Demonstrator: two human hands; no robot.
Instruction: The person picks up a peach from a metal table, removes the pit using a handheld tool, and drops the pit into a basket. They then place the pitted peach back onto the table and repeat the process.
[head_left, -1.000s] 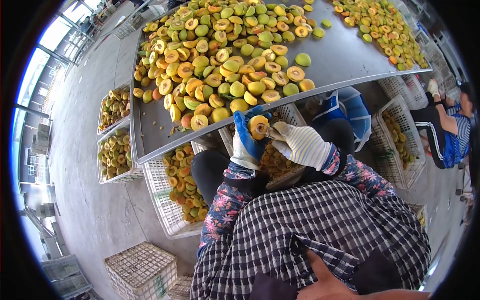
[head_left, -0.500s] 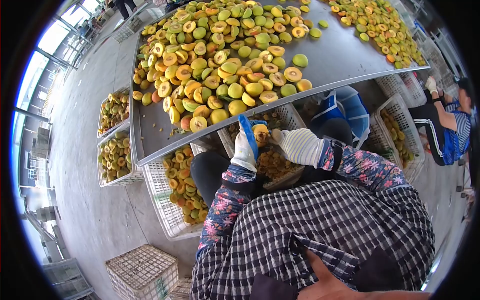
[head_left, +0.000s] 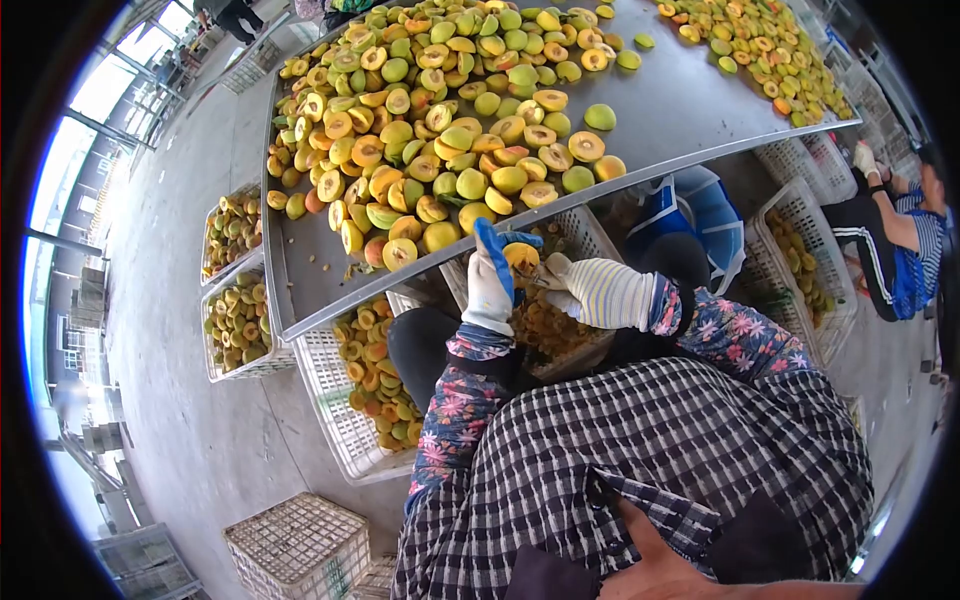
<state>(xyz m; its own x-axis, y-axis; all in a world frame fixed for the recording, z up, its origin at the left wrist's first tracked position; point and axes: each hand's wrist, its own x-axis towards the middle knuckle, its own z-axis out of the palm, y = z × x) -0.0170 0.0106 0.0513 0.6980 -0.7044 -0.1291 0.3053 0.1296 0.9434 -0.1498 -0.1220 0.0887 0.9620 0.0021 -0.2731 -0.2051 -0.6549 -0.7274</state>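
Above the crate (head_left: 602, 234): fruit (head_left: 521, 259) is sitting near the desk (head_left: 665, 105).
Left fingers (head_left: 486, 243): I am cupping it, best steadying it firmly.
Right fingers (head_left: 562, 270): curling close beside it, hold unclear; gentle working is suiting me.

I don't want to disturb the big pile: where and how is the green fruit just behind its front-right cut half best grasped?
Probably by the rounded sides of the green fruit, coming down from the right: it lies skin up, bare table borders it there, and the cut half sits close on its near side.
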